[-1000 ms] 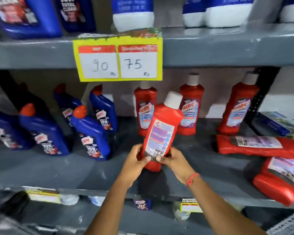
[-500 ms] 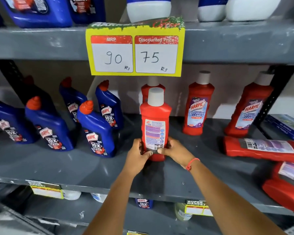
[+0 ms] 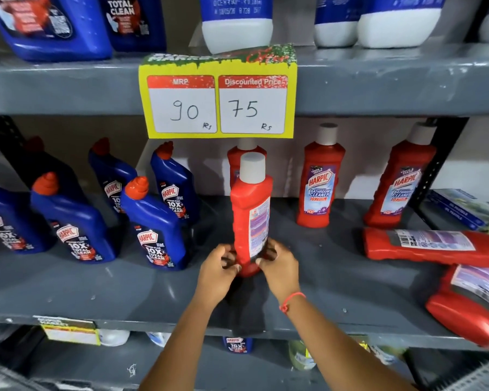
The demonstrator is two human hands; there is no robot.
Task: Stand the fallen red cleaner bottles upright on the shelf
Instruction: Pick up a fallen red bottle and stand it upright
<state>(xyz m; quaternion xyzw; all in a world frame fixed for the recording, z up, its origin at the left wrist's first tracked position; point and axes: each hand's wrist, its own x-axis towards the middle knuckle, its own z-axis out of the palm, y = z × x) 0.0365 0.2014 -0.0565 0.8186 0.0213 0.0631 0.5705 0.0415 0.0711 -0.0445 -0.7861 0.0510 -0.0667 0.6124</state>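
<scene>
Red bottle [image 3: 250, 221] stands upright mid-frame, base clasped between left hand [image 3: 218, 270] and right hand [image 3: 280, 268]; two fallen bottles [image 3: 432, 248] lie lower right

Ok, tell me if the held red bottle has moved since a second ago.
Yes. The red bottle swung from tilted to upright, in line with the bottle behind.

One view only — a wide-angle camera worn on the head, close to the shelf [image 3: 68, 280] and facing it squarely, tipped somewhat down. The price tag [image 3: 218, 91] sat just above the frame's centre, with bottle bases on the tier above it cut by the top edge. Below the tag both forearms entered from the bottom edge — near the lens. The straight shelf edges bowed toward the frame's sides.
</scene>
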